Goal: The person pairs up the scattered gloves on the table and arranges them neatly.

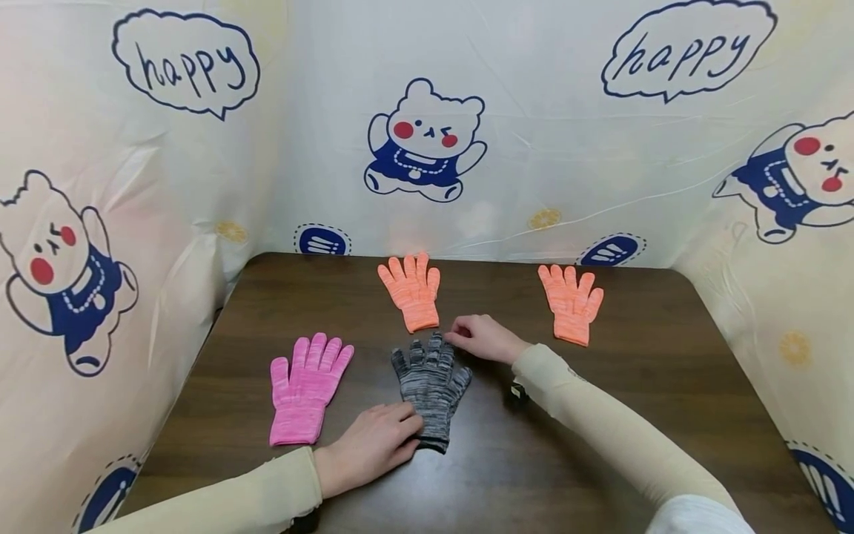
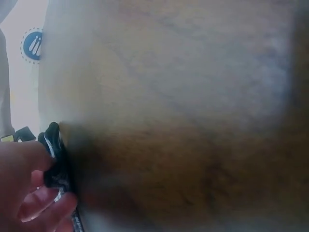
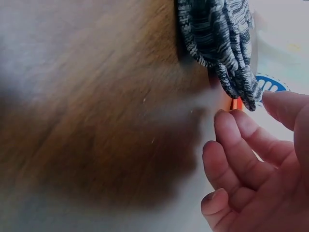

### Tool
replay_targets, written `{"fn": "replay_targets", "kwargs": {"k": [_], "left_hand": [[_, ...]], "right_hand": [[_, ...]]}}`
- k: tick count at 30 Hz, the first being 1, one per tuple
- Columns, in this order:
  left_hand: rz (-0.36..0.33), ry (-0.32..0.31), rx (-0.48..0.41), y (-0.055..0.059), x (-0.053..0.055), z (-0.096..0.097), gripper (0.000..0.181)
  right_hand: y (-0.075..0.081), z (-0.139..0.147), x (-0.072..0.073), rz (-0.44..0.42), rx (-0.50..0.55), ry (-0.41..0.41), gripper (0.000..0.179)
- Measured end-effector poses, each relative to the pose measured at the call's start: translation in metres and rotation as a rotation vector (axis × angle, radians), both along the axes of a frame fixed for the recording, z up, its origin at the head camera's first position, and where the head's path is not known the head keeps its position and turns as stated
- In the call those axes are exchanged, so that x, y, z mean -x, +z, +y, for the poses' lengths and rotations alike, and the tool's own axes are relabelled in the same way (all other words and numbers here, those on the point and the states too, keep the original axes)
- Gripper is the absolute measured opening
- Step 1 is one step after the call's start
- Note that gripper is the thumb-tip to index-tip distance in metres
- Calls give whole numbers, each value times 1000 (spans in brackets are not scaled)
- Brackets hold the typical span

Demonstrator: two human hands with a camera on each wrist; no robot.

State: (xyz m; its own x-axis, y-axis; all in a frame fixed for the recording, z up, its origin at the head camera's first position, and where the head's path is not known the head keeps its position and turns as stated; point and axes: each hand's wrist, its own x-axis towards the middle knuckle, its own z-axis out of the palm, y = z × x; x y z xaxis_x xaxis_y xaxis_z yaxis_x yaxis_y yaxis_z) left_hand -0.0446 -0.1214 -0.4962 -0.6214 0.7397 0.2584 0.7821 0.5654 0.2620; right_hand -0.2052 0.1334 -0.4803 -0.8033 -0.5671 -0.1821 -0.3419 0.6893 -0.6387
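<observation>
A grey-and-black knitted glove [image 1: 434, 386] lies on the table with its fingers pointing away and its dark cuff nearest me. My left hand [image 1: 373, 445] pinches it at the cuff; in the left wrist view dark knit fabric [image 2: 59, 169] sits between thumb and fingers. Beside the glove's fingertips is my right hand [image 1: 485, 337]. In the right wrist view its thumb [image 3: 285, 106] and loosely bent fingers stand apart, right at the tip of one striped glove finger [image 3: 248, 94].
A pink glove [image 1: 307, 389] lies flat to the left. Two orange gloves lie farther back, one [image 1: 415, 293] behind the grey glove, the other [image 1: 571, 304] at the back right. Printed cloth [image 1: 534, 148] hangs around the brown table [image 1: 640, 415] at the back and sides.
</observation>
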Motion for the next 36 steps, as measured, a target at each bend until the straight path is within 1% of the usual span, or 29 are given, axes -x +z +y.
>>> {"fn": "replay_targets", "kwargs": {"k": [5,9,13,17,21,23,29,32,36], "left_hand": [[-18,26,-48,1,0,3,16],[-28,33,-33,3,0,4,19],[-16,43,35,4,-1,5,20],[11,50,87,2,-2,5,25],[62,55,95,-2,-3,6,22],[87,59,90,-4,-2,7,22],[139,67,67,-7,-2,10,26],[140,67,71,-7,-2,11,27],[99,57,90,-5,-3,11,26]], "right_hand": [[4,8,-4,-20,-33,-7,23],[10,14,-6,-95,-63,-2,27],[14,18,-6,-182,-91,62,21],[15,19,-7,-226,-104,149,13],[13,17,-10,-232,-93,200,9],[14,16,-11,-226,-91,211,8],[15,15,-12,-237,-143,226,9],[13,14,-12,-235,-147,226,8],[11,15,-13,-216,-137,229,9]]}}
